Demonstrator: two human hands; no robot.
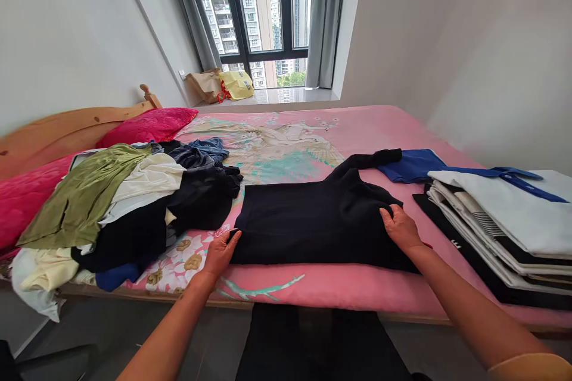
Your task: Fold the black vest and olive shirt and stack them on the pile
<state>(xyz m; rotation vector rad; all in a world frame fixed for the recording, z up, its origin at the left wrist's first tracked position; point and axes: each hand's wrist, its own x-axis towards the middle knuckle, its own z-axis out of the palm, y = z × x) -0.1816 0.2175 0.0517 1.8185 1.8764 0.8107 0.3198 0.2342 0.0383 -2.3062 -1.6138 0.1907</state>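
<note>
A black garment (313,220) lies spread flat on the pink bedspread (357,131) near the bed's front edge, one sleeve stretching toward the back right. My left hand (221,253) pinches the garment's lower left corner. My right hand (400,227) is closed on the cloth at its right side, fingers curled into the fabric. Both forearms reach in from the bottom of the view.
A loose heap of clothes (134,202) in green, cream, black and denim lies at the left by pink pillows (149,125). A stack of folded clothes (504,226) sits at the right, a blue garment (413,165) behind it. Bags (223,84) rest on the window ledge.
</note>
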